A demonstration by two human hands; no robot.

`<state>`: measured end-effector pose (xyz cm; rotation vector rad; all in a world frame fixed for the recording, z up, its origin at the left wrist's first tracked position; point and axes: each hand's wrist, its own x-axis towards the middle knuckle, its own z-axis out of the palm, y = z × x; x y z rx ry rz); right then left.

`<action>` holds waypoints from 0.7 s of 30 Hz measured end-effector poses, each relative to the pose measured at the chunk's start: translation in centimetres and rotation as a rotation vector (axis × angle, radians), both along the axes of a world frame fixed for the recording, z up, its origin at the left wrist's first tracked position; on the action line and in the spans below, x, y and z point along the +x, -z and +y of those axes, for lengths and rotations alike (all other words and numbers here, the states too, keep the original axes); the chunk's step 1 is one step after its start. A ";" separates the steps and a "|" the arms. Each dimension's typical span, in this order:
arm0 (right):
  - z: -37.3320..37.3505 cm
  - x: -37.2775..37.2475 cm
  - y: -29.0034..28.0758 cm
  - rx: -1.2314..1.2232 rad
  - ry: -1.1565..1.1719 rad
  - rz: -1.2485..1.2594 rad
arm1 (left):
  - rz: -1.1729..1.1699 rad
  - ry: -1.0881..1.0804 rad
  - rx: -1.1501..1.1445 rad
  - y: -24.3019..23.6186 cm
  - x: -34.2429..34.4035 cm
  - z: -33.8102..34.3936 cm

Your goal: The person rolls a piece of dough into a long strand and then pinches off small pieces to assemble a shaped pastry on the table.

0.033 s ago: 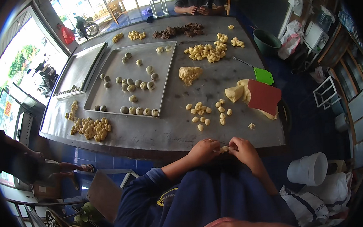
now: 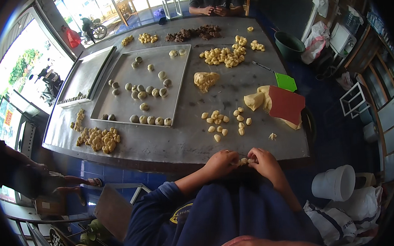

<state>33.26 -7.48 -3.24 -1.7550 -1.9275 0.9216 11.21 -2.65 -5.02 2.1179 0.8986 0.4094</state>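
Observation:
At the table's near edge my left hand (image 2: pixel 222 163) and my right hand (image 2: pixel 263 162) are close together, fingers closed on a small pale yellow piece of dough (image 2: pixel 243 161) between them. Part of the dough is hidden by my fingers. Just beyond lie several small dough balls (image 2: pixel 216 118) in loose clusters and a tiny dough scrap (image 2: pixel 272 137). To their right, a large dough lump (image 2: pixel 254 102) is partly covered by a dark red sheet (image 2: pixel 287 105). Another rough dough lump (image 2: pixel 206 80) sits farther back.
A large metal tray (image 2: pixel 134 63) of greyish balls stands left of centre, beside a second tray (image 2: pixel 88 73). Yellow dough pieces (image 2: pixel 99 139) lie nearby; more (image 2: pixel 224 56) sit beyond. A brown crumbly mass (image 2: pixel 193 33), green scraper (image 2: pixel 286 82), another person (image 2: pixel 216 2) and white bucket (image 2: pixel 334 183) surround.
My fingers have shifted slightly, and a little more of the dough shows between my hands. The rest of the table looks the same.

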 end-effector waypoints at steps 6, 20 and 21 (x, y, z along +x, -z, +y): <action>0.7 0.1 -0.4 0.348 0.021 0.108 | -0.267 -0.074 0.000 -0.9 -1.3 1.1; 1.4 -1.1 -2.2 0.490 0.195 0.396 | -0.404 -0.365 -0.111 -1.4 -3.8 3.1; 1.4 -1.2 -2.7 0.577 0.188 0.355 | -0.418 -0.365 -0.052 -1.9 -3.5 3.0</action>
